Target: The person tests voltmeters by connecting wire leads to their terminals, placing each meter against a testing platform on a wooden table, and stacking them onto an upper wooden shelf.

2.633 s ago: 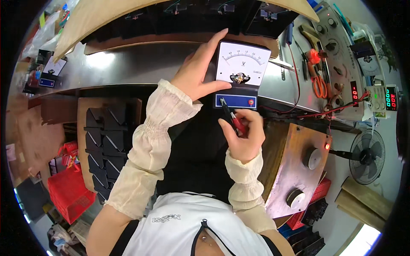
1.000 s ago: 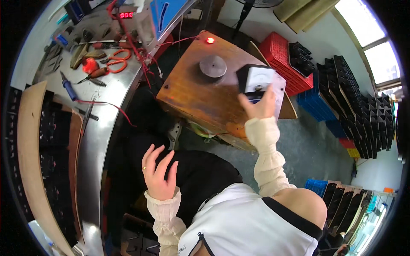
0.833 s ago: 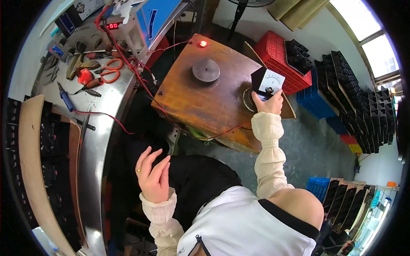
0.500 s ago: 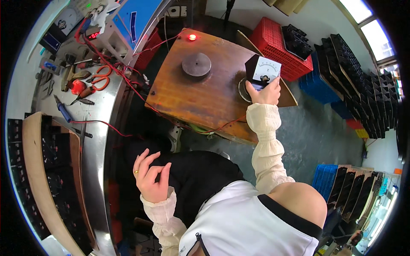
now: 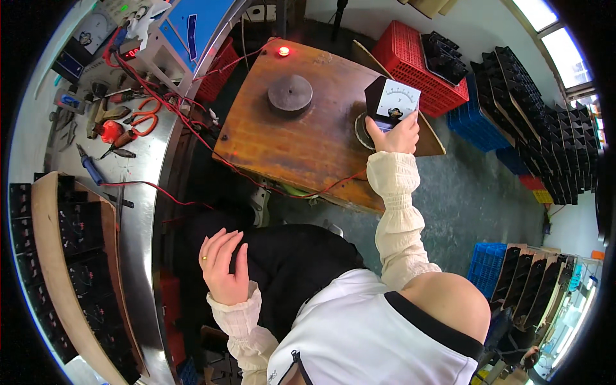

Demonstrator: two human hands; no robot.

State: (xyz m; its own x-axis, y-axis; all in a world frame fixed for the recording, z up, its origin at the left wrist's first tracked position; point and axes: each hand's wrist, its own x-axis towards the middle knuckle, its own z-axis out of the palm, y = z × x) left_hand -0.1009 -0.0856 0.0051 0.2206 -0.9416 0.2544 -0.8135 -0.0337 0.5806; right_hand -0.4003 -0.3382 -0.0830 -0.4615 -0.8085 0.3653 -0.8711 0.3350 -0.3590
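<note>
My right hand [image 5: 396, 135] grips the lower part of a panel meter [image 5: 398, 101] with a white dial face and a black body. The meter is tilted over a round metal piece [image 5: 363, 131] at the right side of the wooden table [image 5: 256, 131]; my hand partly hides that piece. Whether the meter touches it I cannot tell. Above my lap, my left hand [image 5: 224, 269] is raised with nothing in it, its fingers loosely stretched and a ring on one of them. A dark round disc [image 5: 290, 95] sits on the table, left of the meter.
A small red lamp [image 5: 283, 51] glows at the table's far edge. Red wires run to the metal bench [image 5: 144, 212], which bears orange-handled scissors [image 5: 146, 117], a soldering iron [image 5: 90, 165] and a wooden tray [image 5: 48, 221] of black parts. Red crates [image 5: 401, 54] stand behind.
The fingers of my left hand have drawn closer together. My right hand still grips the meter in nearly the same place. The whole view has shifted slightly.
</note>
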